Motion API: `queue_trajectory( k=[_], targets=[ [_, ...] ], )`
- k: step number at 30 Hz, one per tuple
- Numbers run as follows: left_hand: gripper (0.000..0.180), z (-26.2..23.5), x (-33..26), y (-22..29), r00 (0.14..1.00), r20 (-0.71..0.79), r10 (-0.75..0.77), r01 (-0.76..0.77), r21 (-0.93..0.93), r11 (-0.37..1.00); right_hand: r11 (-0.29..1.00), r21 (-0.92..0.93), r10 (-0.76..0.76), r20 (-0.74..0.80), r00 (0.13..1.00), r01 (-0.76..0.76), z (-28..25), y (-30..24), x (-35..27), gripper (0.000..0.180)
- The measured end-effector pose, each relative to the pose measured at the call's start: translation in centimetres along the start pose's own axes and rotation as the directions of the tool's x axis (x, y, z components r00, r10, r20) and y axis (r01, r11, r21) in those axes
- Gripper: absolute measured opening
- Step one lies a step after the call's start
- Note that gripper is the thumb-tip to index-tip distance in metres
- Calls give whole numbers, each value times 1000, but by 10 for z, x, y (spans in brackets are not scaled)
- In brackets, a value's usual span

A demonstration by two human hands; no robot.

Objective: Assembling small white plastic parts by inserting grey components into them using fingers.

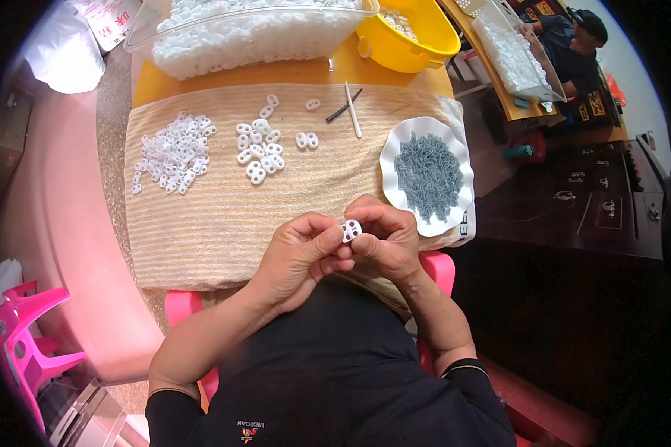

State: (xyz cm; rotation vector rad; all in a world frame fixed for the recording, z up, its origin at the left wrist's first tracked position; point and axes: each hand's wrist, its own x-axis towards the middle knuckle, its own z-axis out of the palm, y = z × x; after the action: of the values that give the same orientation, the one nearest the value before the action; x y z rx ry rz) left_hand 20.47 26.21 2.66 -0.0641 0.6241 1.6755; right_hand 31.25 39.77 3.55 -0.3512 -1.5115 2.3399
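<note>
Between left hand [300,255] and right hand [392,237], pinched by both, sits a white holed piece [352,231], seemingly being aligned; the next move likely calls for steady, even pressure.

Left hand [298,253], right hand [391,238] close together, fingers [376,214] pinched, bare forearms [216,328] angled inward
</note>
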Motion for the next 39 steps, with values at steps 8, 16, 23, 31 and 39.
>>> queue_trajectory(
  k=[8, 16, 23, 31, 39],
  targets=[
    [14, 0, -2, 0, 1000, 5, 22, -23, 29, 999, 999, 9, -35, 4, 999, 35, 4, 1, -1, 35],
    [12, 0, -4, 1, 995, 104, -1, 2, -12, 1000, 998, -66, -21, 18, 1000, 22, 7, -4, -4, 36],
    [13, 0, -4, -2, 993, 109, 33, -31, -19, 999, 994, -99, -54, 8, 999, 54, 8, 0, -7, 36],
    [13, 2, -6, -2, 990, 120, 72, -69, -25, 997, 990, -121, -73, -35, 997, 68, 13, 0, -10, 36],
    [15, 4, -6, -3, 986, 140, 90, -86, -29, 996, 982, -139, -131, -23, 991, 127, 15, 2, -11, 37]
  ],
)
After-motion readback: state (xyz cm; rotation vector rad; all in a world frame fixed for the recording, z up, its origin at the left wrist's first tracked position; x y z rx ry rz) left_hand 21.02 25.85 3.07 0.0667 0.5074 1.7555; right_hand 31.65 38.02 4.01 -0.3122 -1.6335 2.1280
